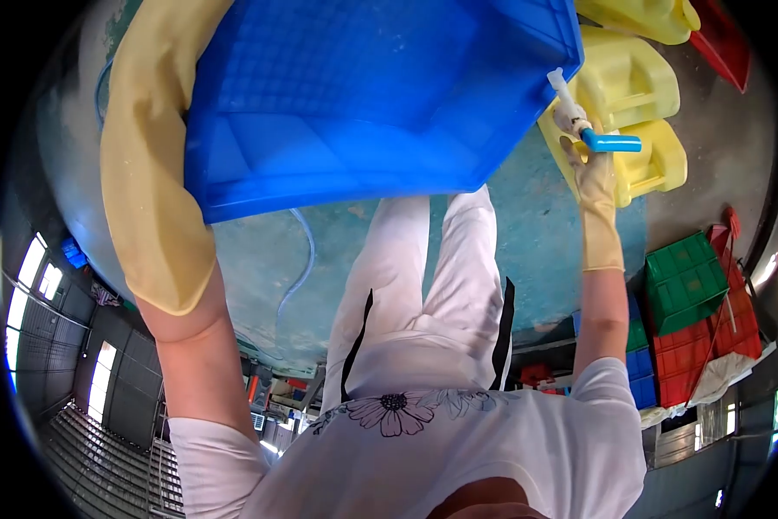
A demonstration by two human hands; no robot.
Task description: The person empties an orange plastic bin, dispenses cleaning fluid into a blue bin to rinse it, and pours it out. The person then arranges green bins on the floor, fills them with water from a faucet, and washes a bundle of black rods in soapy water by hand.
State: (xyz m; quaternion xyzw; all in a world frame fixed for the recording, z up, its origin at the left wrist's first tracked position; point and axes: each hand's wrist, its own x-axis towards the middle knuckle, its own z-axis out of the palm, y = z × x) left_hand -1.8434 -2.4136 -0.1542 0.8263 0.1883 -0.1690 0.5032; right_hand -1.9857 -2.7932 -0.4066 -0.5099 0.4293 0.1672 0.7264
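Note:
A long yellow rubber glove point(151, 164) covers my left forearm along the left side of a large blue plastic crate point(363, 95). The fingers of my left hand are hidden or past the top edge, so its grip does not show. The crate is tilted, with its ribbed inside facing me. At the right, my gloved right hand point(595, 177) is closed round a white plastic tap point(569, 114) with a short blue elbow pipe point(614, 142). The tap is close to the crate's right edge; whether the two touch I cannot tell.
Several yellow jerrycans point(635, 86) stand behind my right hand, with a red container point(724, 43) beyond. Stacked green crates point(687, 281) and red crates point(683, 355) are at the lower right. A thin hose point(307, 251) lies on the worn green floor point(536, 233).

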